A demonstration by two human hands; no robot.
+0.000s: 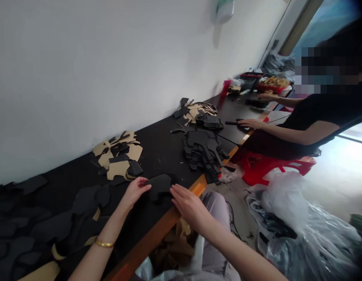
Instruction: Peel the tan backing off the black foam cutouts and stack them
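Observation:
A flat black cut piece (pixel 160 185) lies between my two hands near the front edge of the dark table (pixel 157 148). My left hand (pixel 137 190) pinches its left end between thumb and fingers. At the right end of the piece is my right hand (pixel 185 201), its fingers held together against or right beside the edge; whether it grips the piece is unclear. Behind my left hand sits a pile of tan and black pieces (pixel 119 168). To the right of the held piece is a stack of black pieces (pixel 202 146).
Many black pieces (pixel 54 230) cover the left of the table. Another tan-and-black pile (pixel 195 111) lies by the wall. A person (pixel 324 107) sits at the far right beside a red stool (pixel 274 168). Plastic bags (pixel 309 234) lie on the floor.

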